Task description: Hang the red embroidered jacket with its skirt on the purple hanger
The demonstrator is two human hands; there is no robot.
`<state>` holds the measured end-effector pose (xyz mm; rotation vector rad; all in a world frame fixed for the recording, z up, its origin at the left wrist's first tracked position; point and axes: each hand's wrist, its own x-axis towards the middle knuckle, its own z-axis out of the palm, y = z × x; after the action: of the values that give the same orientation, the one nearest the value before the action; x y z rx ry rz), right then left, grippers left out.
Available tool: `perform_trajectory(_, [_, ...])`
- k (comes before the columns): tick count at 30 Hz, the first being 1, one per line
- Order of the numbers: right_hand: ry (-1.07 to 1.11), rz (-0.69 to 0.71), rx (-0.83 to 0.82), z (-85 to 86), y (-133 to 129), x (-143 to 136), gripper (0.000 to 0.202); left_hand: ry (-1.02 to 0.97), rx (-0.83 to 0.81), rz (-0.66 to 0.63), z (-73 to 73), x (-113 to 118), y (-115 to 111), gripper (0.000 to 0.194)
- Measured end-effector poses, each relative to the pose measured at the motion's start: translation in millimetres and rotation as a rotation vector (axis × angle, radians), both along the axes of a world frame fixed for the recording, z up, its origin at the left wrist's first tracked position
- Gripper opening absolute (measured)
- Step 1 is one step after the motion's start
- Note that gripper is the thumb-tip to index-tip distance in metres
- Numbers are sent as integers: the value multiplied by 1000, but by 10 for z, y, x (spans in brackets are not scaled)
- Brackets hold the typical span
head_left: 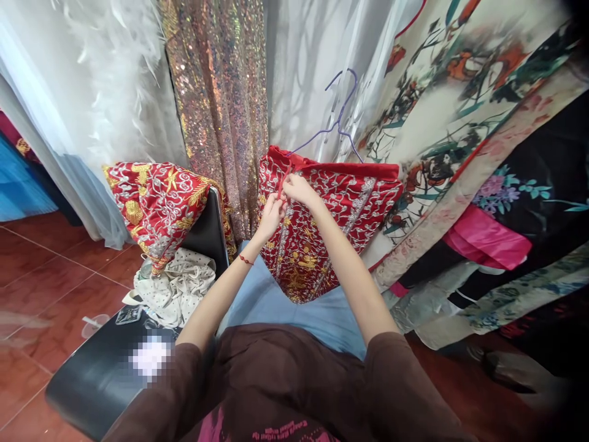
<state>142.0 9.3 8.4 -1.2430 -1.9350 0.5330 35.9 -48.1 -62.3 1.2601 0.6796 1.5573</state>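
A red garment (331, 215), embroidered in silver and gold, lies over my lap with a purple wire hanger (340, 116) rising from its top edge. At its upper left, my left hand (273, 213) has its fingers pinched on a thin red strap (282, 183). Just above, my right hand (298, 187) is closed on the same strap, close to the garment's waistband. The two hands nearly touch, and the exact grip of the fingertips is partly hidden.
To the left, a black chair (110, 368) bears another red embroidered piece (159, 205) over its back and a white dotted cloth (179, 285) on the seat. A sequined curtain-like fabric (221, 110) hangs ahead. Printed garments (427, 123) hang on the right.
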Motion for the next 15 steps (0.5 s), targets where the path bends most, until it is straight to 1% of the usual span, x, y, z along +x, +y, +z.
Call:
perform_trajectory(1, [-6,51,-13,29,-2,18,13,-9,-17,3,22,-10,-13,13])
perform_trajectory(2, [33,105,-7,45,-7,42,17,-20,-28,7,42,-22,-26,13])
perform_trajectory(4, [209,160,65,29,-16,100,18,-38,-31,11,79,-48,-46,11])
perform_trajectory(6, [396,107,134,-51,-13,159,15,-34,-31,6,119,-69,-52,10])
perform_trajectory(8, [453,46,105,-164,8,201,13,-12,-49,-4,172,-77,-41,10])
perform_trajectory(9, [442,75,54,-217,22,212,17,2,-59,-14,204,-76,-30,10])
perform_trajectory(11, [418,225,-56,-297,47,219,26,27,-72,-44,273,-68,3,11])
perform_trajectory(12, [424,306,-92,-316,53,217,28,37,-70,-62,307,-66,25,12])
perform_trajectory(13, [437,368,-114,-322,54,217,25,47,-61,-79,341,-70,51,12])
perform_trajectory(15, [446,421,-128,-296,37,236,14,97,-37,-117,403,-106,118,15])
